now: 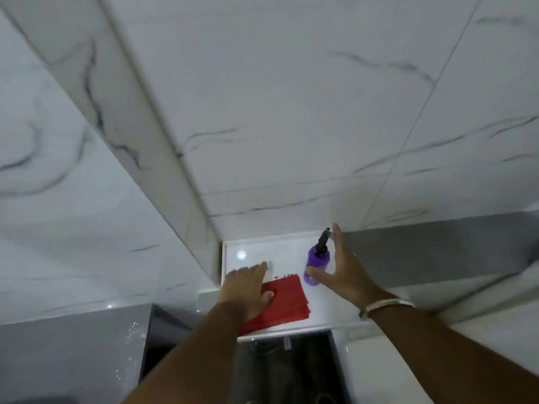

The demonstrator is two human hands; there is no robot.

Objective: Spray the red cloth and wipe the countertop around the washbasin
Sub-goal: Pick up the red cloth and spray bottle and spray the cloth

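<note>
A folded red cloth [287, 298] lies on the white countertop [280, 258] near its front edge. My left hand [248, 290] rests flat on the cloth's left part, fingers spread, thumb pressing the fabric. A purple spray bottle [316, 265] with a black nozzle stands upright just right of the cloth. My right hand [341, 269] is open beside the bottle, thumb touching its lower side, fingers raised behind the nozzle, not closed around it. A metal bangle sits on the right wrist.
White marble-patterned wall tiles [291, 112] rise behind the counter and a tiled corner [204, 228] borders its left side. A grey tile band [437, 249] runs to the right. Dark floor shows below the counter's front edge. The washbasin is not in view.
</note>
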